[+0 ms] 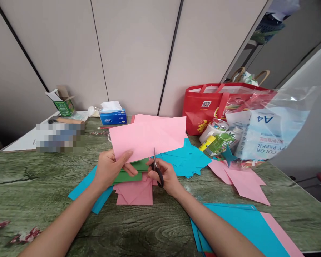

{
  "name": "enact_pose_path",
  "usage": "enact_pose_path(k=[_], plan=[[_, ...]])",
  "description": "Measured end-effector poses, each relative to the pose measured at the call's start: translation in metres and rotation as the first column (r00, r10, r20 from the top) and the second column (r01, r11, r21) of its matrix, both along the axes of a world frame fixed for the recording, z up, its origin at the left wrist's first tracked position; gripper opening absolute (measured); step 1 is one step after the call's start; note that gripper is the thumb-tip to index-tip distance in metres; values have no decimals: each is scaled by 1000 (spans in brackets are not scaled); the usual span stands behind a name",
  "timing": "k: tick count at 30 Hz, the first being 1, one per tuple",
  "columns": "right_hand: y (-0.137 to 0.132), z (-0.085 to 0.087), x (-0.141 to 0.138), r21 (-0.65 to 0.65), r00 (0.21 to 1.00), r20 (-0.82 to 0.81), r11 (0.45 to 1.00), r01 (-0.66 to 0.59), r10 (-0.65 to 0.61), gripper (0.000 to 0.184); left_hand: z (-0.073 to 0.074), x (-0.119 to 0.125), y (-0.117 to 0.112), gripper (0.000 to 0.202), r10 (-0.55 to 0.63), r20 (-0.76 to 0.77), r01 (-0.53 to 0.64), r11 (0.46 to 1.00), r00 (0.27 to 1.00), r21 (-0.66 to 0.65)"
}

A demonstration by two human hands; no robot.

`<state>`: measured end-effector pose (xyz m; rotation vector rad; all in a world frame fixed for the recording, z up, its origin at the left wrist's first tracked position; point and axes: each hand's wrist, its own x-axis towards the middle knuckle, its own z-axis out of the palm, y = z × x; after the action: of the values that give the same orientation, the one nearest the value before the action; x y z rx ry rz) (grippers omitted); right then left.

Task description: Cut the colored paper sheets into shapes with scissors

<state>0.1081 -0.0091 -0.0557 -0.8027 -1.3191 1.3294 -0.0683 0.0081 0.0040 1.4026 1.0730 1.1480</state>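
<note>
My left hand (pixel 112 167) grips the lower left corner of a pink sheet of paper (pixel 144 137), thumb on top. The sheet is held up above the table. In my right hand (pixel 164 175) is a pair of scissors (pixel 156 169) with black handles, its blades pointing up at the sheet's lower edge. Whether the blades have cut into the paper I cannot tell. Beneath my hands lie green paper pieces (pixel 128 177), pink paper pieces (pixel 135 194) and blue strips (pixel 103 200). A pile of blue paper pieces (pixel 187 159) lies just beyond my right hand.
At the back stand a blue tissue box (pixel 113 117), a small green carton (pixel 65 107) and a red bag (pixel 196 107). A clear A4 colour-paper packet (pixel 265 132) leans at the right. Pink pieces (pixel 247 182) and blue sheets (pixel 230 225) lie on the right of the table.
</note>
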Motion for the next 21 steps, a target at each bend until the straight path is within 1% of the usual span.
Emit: enact_pose_path(k=[4, 11, 17, 21], plan=[[0, -2, -1, 9, 1000, -3, 1000, 23, -23, 28, -1, -1, 0, 21, 3, -1, -3, 1000, 1000, -6], [1, -3, -2, -21, 1000, -16, 1000, 22, -22, 28, 0, 0, -2, 20, -7, 31, 8, 1000, 999, -27], [0, 3, 0, 1, 1000, 8, 1000, 13, -13, 36, 1, -1, -1, 20, -34, 11, 34, 999, 999, -42], [-2, 7, 1, 14, 999, 38, 999, 37, -37, 37, 1, -1, -1, 20, -64, -10, 63, 997, 998, -52]])
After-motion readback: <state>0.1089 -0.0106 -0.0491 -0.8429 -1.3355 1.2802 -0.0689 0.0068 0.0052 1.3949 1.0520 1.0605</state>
